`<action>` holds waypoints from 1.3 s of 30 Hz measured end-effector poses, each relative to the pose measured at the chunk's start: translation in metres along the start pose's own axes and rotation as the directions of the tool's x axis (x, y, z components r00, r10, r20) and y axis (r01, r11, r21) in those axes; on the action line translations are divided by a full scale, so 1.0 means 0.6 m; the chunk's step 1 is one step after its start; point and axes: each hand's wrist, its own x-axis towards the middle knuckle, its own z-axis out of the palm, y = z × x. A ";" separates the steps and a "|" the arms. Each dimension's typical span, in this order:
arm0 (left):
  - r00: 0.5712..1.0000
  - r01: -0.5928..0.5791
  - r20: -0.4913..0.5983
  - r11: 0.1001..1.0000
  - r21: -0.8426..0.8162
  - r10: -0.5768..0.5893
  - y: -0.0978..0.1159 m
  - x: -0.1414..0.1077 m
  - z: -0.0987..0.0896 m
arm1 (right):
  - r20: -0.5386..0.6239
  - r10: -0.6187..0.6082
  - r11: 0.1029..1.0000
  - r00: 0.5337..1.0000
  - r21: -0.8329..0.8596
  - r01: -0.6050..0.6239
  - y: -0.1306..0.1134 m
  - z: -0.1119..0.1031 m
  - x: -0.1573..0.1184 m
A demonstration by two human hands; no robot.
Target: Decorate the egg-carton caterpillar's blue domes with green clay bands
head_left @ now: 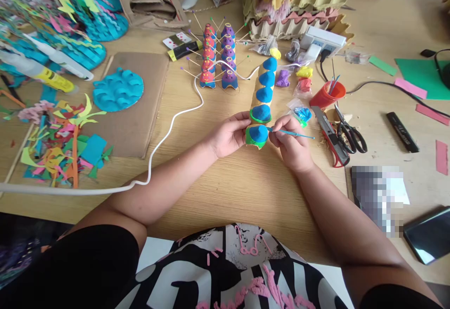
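Note:
In front of me is a strip of egg carton [265,95] with several cups capped in blue clay; the nearest cups have green clay around their sides. My left hand [229,135] grips the strip's near end from the left, fingers at its edge. My right hand [292,144] pinches a thin blue modelling tool [297,134], whose tip is at the nearest cup's blue cap. Beyond stand two finished-looking carton strips, one red [208,56] and one purple [228,58], with pin-like sticks. An open bag of blue clay [303,113] lies beyond my right hand.
A white cable [172,126] crosses the table and passes over my left forearm. To the right are a red cup [327,94], a utility knife [332,138], scissors [346,133] and a phone [429,234]. Paper scraps [59,159] and cardboard [137,126] lie left; stacked egg trays [291,4] stand behind.

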 end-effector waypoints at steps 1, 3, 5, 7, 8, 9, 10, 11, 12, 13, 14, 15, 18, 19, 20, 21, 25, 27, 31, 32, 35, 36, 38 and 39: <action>1.000 0.008 0.006 1.000 0.001 -0.008 0.000 -0.001 0.001 | 0.008 -0.005 1.000 1.000 -0.013 0.005 0.000 0.000 -0.001; 1.000 0.021 0.014 1.000 0.002 -0.021 0.001 -0.003 0.003 | 0.017 -0.018 0.999 1.000 -0.048 0.018 0.000 0.000 -0.001; 1.000 0.024 0.015 1.000 -0.001 -0.024 0.003 -0.006 0.005 | 0.015 -0.032 0.995 0.999 -0.098 0.033 -0.001 0.000 -0.002; 1.000 0.022 0.013 1.000 -0.003 -0.022 0.004 -0.007 0.008 | -0.003 -0.067 0.985 0.998 -0.161 0.065 0.001 0.001 -0.001; 1.000 0.018 0.010 1.000 -0.003 -0.018 0.005 -0.008 0.009 | -0.018 -0.093 0.976 0.995 -0.200 0.088 0.003 0.001 0.000; 1.000 0.012 0.006 1.000 -0.002 -0.012 0.005 -0.008 0.010 | -0.035 -0.125 0.963 0.992 -0.244 0.113 0.004 0.000 0.001; 1.000 0.003 0.000 1.000 0.002 -0.003 0.005 -0.007 0.010 | -0.050 -0.157 0.947 0.986 -0.291 0.136 0.006 -0.001 0.002; 1.000 -0.009 -0.006 1.000 0.008 0.010 0.005 -0.007 0.010 | -0.059 -0.184 0.929 0.981 -0.337 0.154 0.008 -0.003 0.004; 1.000 -0.026 -0.013 1.000 0.017 0.026 0.004 -0.007 0.010 | -0.064 -0.206 0.910 0.976 -0.379 0.168 0.009 -0.005 0.005; 0.999 -0.045 -0.017 0.999 0.027 0.045 0.004 -0.006 0.009 | -0.066 -0.226 0.893 0.972 -0.412 0.180 0.010 -0.007 0.007; 0.998 -0.063 -0.020 0.997 0.037 0.064 0.003 -0.006 0.008 | -0.067 -0.247 0.879 0.967 -0.436 0.194 0.010 -0.009 0.008; 0.996 -0.081 -0.021 0.996 0.047 0.082 0.002 -0.006 0.007 | -0.067 -0.265 0.866 0.962 -0.455 0.207 0.010 -0.012 0.009; 0.991 -0.123 -0.037 0.990 0.069 0.126 0.002 -0.005 0.006 | -0.074 -0.310 0.823 0.948 -0.520 0.228 0.009 -0.018 0.011; 0.989 -0.135 -0.048 0.988 0.075 0.138 0.002 -0.005 0.007 | -0.078 -0.319 0.808 0.945 -0.544 0.228 0.009 -0.019 0.011; 0.987 -0.142 -0.060 0.987 0.080 0.147 0.002 -0.005 0.007 | -0.080 -0.326 0.794 0.942 -0.564 0.227 0.009 -0.020 0.011; 0.986 -0.145 -0.070 0.986 0.085 0.151 0.002 -0.004 0.008 | -0.080 -0.332 0.783 0.940 -0.579 0.227 0.009 -0.021 0.010; 0.987 -0.126 -0.083 0.987 0.101 0.134 0.003 -0.004 0.010 | -0.053 -0.345 0.753 0.937 -0.612 0.243 0.009 -0.021 0.007; 0.988 -0.123 -0.074 0.986 0.113 0.132 0.002 -0.004 0.011 | -0.039 -0.354 0.736 0.935 -0.628 0.252 0.009 -0.021 0.006; 0.991 -0.119 -0.052 0.984 0.133 0.127 0.000 -0.005 0.011 | -0.021 -0.375 0.717 0.927 -0.641 0.275 0.010 -0.021 0.005; 0.991 -0.119 -0.050 0.984 0.136 0.126 -0.001 -0.005 0.011 | -0.018 -0.380 0.715 0.925 -0.640 0.281 0.011 -0.022 0.005; 0.991 -0.121 -0.048 0.983 0.139 0.128 -0.003 -0.005 0.012 | -0.015 -0.379 0.711 0.925 -0.645 0.280 0.012 -0.022 0.006; 0.991 -0.118 -0.048 0.983 0.141 0.126 -0.003 -0.006 0.012 | -0.016 -0.375 0.709 0.927 -0.649 0.275 0.012 -0.022 0.006; 0.991 -0.113 -0.051 0.983 0.143 0.121 -0.003 -0.006 0.013 | -0.019 -0.367 0.707 0.930 -0.656 0.266 0.013 -0.022 0.006; 0.991 -0.113 -0.053 0.983 0.142 0.122 -0.003 -0.006 0.013 | -0.018 -0.368 0.706 0.930 -0.656 0.266 0.013 -0.021 0.006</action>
